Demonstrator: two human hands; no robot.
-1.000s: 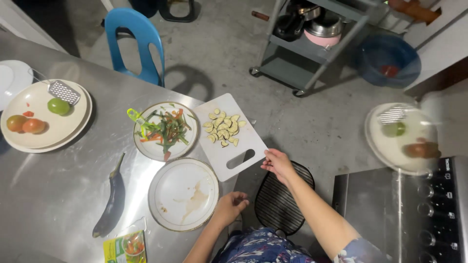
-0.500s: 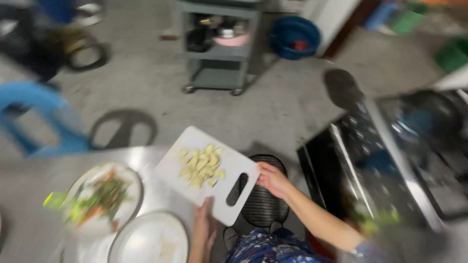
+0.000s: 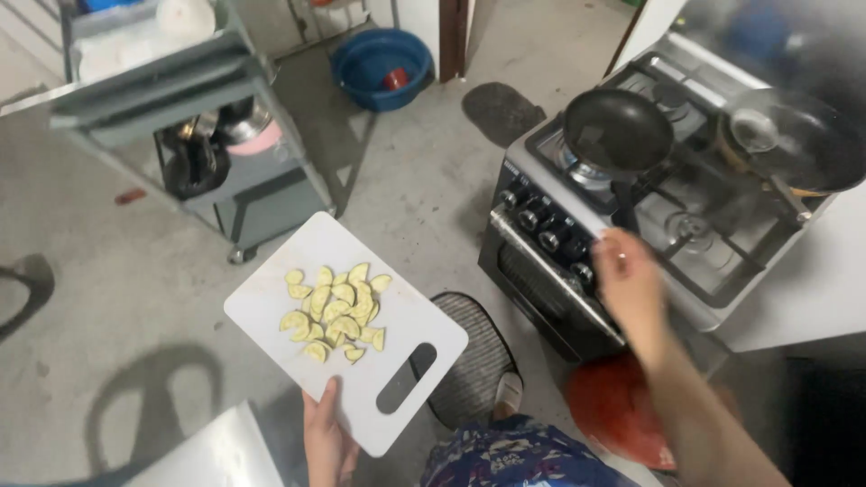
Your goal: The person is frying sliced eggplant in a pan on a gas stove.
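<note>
Kitchen floor below, cutting board [image 3: 347, 329] w/ slices in left hand [image 3: 327, 442].

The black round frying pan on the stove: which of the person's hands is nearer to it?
Right. The right hand hovers over the stove's front edge, just below the black frying pan. The left hand holds the white cutting board, far off.

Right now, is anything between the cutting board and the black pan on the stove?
Nothing solid visible. The left hand holds the cutting board over bare floor; only the right hand, at the stove's front edge, is between it and the pan.
</note>
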